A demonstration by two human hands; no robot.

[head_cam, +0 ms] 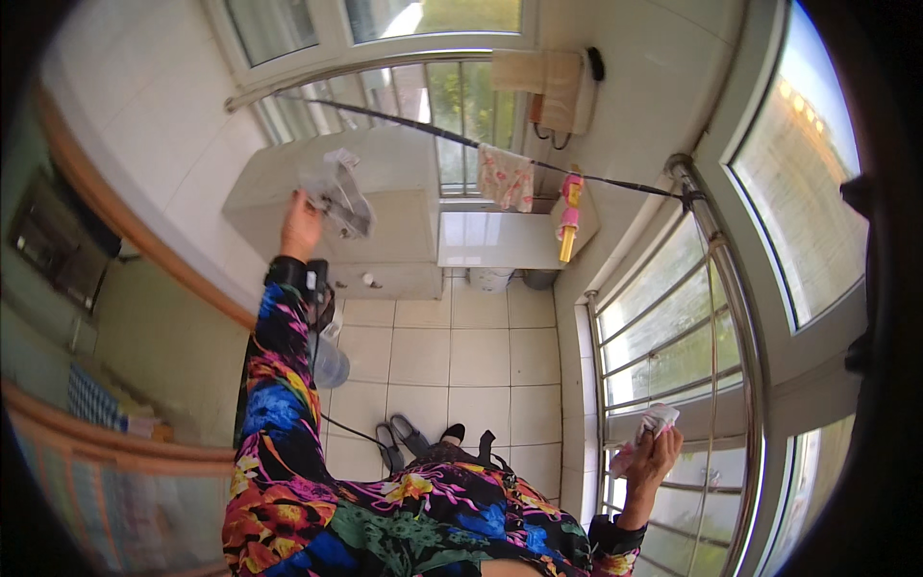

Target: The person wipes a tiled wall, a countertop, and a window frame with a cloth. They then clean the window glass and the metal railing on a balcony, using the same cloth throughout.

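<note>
My left hand (300, 226) is raised in front of a pale cabinet (393, 227), gripping what looks like a crumpled clear plastic bag (345, 195). Something greyish shows through the bag, too blurred to name. Out to the right, by the barred window, my right hand (652, 458) is closed around a bunched white and pink cloth (657, 417). Part of that cloth hangs below the fingers. Between the hands, a dark pole (433, 130) crosses the room, with a floral cloth (506, 177) draped over it.
A yellow and pink item (570, 216) hangs from the pole. Steel bars (746, 346) line the right-hand window. On the tiled floor (479, 353) are grey slippers (409, 435), a clear plastic bottle (330, 364), a cord (353, 430) and a white bucket (490, 279). A wood-edged opening (155, 238) lies left.
</note>
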